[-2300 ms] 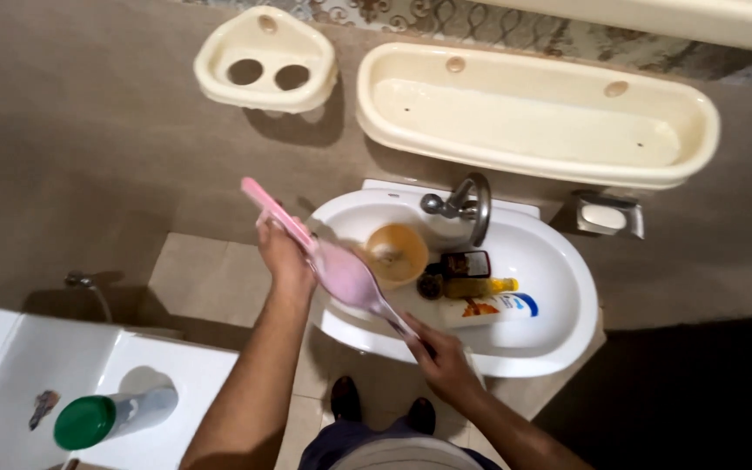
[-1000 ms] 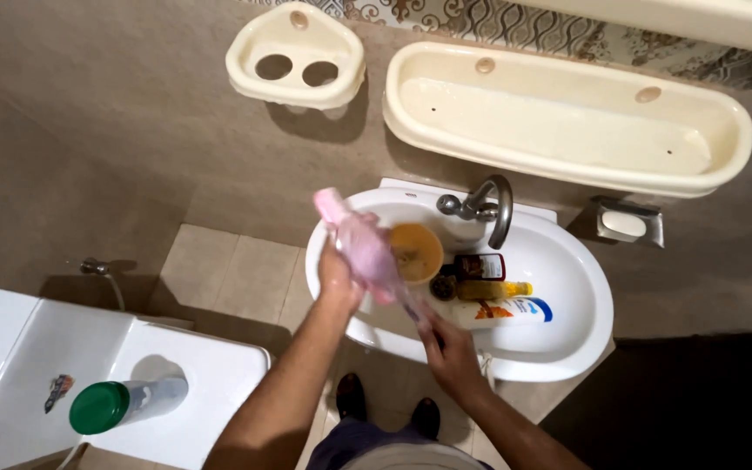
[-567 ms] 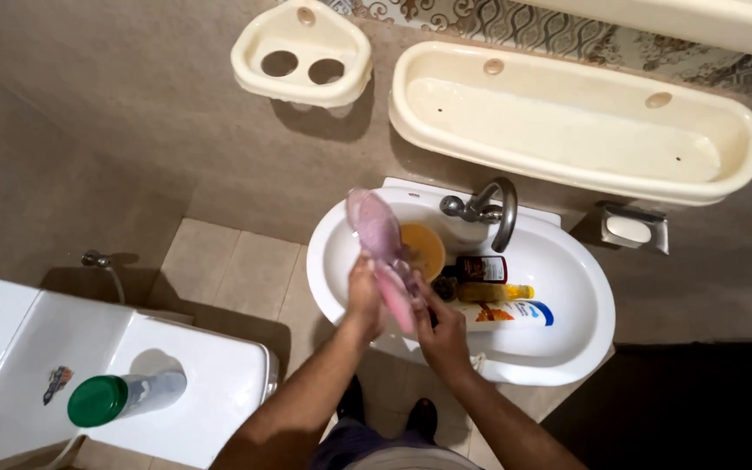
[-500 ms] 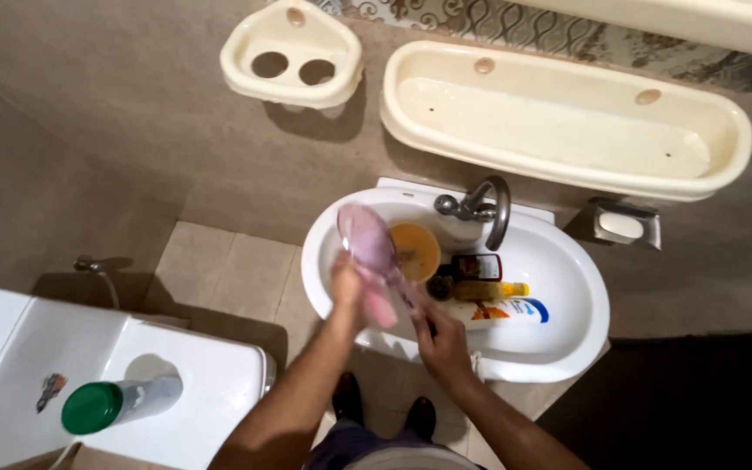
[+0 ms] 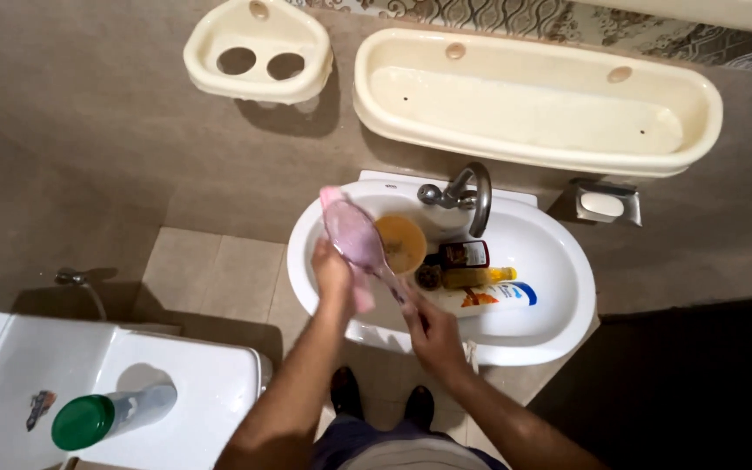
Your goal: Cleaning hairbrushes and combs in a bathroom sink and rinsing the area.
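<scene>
A brown wall (image 5: 89, 165) fills the far side of the scene, and on it a long cream shelf tray (image 5: 533, 100) hangs to the right with a smaller cream holder (image 5: 258, 61) with two round holes to its left. At the near left stands a white toilet cistern (image 5: 106, 392), and a bottle with a green cap (image 5: 106, 416) lies on its lid. In the middle sits a white oval washbasin (image 5: 550, 287) with a chrome tap (image 5: 463, 193) at its far edge; a small metal soap dish (image 5: 604, 202) with a white bar is fixed to the wall just right of the tap. Inside the basin lie an orange round tub (image 5: 400, 244), a dark small bottle (image 5: 463, 254), a yellow bottle (image 5: 478, 277) and a white shampoo bottle (image 5: 489, 298), close together. Over the left part of the basin the person holds a pink brush-like tool (image 5: 354, 239), tilted with its broad end toward the far left. The left hand (image 5: 332, 271) is closed around its middle, fingers curled on it. The right hand (image 5: 433, 331), nearer and to the right, grips the thin lower end of the tool, fingers together around it. Dark shoes (image 5: 345, 392) show on the floor below.
</scene>
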